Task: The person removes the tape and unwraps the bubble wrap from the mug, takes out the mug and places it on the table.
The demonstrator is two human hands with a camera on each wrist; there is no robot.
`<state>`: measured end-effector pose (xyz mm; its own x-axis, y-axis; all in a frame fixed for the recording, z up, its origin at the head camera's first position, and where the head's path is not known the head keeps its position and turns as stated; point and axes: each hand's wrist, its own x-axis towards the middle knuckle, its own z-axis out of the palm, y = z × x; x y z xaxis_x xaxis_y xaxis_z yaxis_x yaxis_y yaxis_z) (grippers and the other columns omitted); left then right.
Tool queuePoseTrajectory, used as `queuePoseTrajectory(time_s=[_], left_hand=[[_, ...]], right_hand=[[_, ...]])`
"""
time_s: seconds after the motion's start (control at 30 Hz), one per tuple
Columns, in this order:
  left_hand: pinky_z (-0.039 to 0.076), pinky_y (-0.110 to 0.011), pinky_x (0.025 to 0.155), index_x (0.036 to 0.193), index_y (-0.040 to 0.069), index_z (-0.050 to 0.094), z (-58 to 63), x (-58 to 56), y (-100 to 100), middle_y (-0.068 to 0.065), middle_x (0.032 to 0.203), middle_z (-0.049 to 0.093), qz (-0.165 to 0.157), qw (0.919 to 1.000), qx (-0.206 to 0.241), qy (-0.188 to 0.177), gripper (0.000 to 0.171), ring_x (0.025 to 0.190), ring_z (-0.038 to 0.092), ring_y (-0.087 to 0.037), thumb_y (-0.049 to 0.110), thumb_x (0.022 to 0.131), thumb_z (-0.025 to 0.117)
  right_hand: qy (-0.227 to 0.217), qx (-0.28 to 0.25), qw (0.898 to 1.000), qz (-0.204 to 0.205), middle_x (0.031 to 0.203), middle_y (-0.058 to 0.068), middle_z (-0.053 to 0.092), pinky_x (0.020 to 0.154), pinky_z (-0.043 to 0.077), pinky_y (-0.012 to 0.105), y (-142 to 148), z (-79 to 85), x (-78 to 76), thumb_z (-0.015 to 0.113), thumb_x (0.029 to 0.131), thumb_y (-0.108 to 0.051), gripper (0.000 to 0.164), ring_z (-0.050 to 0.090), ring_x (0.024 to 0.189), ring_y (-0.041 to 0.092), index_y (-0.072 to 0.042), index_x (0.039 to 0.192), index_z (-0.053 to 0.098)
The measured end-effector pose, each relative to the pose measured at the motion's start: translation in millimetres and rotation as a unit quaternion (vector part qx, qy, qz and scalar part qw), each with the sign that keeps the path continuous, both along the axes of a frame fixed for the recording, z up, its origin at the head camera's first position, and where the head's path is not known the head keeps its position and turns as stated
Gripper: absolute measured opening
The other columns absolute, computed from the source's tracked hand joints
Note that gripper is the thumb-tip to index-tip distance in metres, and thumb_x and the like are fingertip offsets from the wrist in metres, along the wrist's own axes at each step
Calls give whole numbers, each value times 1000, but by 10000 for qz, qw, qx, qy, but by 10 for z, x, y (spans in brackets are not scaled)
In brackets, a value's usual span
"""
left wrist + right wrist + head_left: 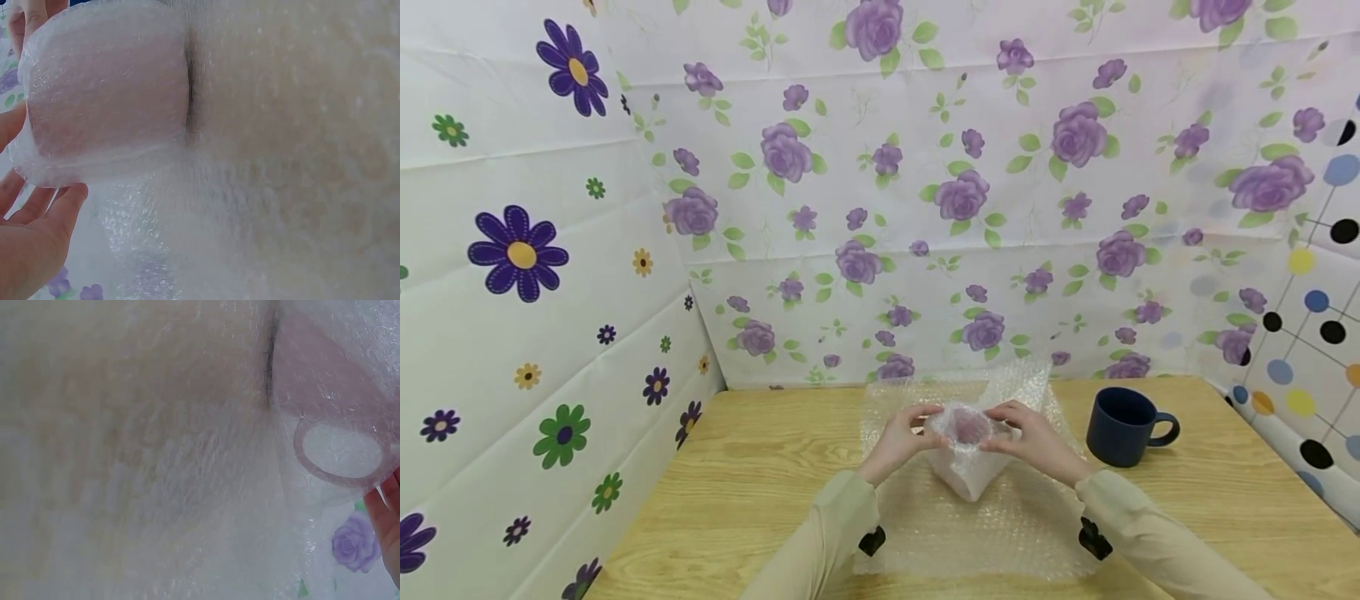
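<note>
A pink mug (112,94) stands upright, wrapped in clear bubble wrap (992,537) whose sheet spreads beneath it over the table. In the head view the mug's open top shows pink through the folds. My left hand (901,437) holds the wrap at the upper left of the mug, thumb and fingers curved about it. Opposite it, my right hand (1032,435) pinches the wrap along the upper right side. The mug's round handle (301,450) shows through the plastic in the right wrist view, near the right fingertips (376,506).
A dark blue mug (1122,429) stands on the wooden table (767,467) to the right, its handle pointing right. Behind the table hangs a cloth with purple roses (962,197). Patterned cloths border the left and right sides. One corner of bubble wrap rises against the back cloth.
</note>
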<state>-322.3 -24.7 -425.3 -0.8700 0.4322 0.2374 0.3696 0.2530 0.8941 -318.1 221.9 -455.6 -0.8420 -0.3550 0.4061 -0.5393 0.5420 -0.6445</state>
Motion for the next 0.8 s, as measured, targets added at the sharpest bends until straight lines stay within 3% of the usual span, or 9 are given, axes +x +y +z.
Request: queuePoseTrajectory(time_s=[0.17,0.43,0.8], left_hand=[[42,-43,86,119,1,56,-82,-92,7,-13,121,50,67,9986,-391,346,49,105,48,-33,12,75,75],[45,-39,83,113,-1,59,-72,-97,17,-12,110,53,17,9896,-857,1152,45,96,52,-26,15,75,75],[45,-27,82,102,1,66,-22,-117,-45,-6,104,57,-230,9802,-905,1748,28,99,53,-20,5,75,73]], right_hand=[[43,113,9999,60,106,2,55,85,43,45,-11,42,17,68,76,-44,56,52,99,25,-4,115,59],[79,230,9997,38,103,1,56,85,44,44,8,22,20,67,76,-45,56,53,98,25,-4,114,60],[60,271,9996,31,100,1,56,85,44,42,4,67,31,69,75,-45,57,54,96,24,-3,112,61]])
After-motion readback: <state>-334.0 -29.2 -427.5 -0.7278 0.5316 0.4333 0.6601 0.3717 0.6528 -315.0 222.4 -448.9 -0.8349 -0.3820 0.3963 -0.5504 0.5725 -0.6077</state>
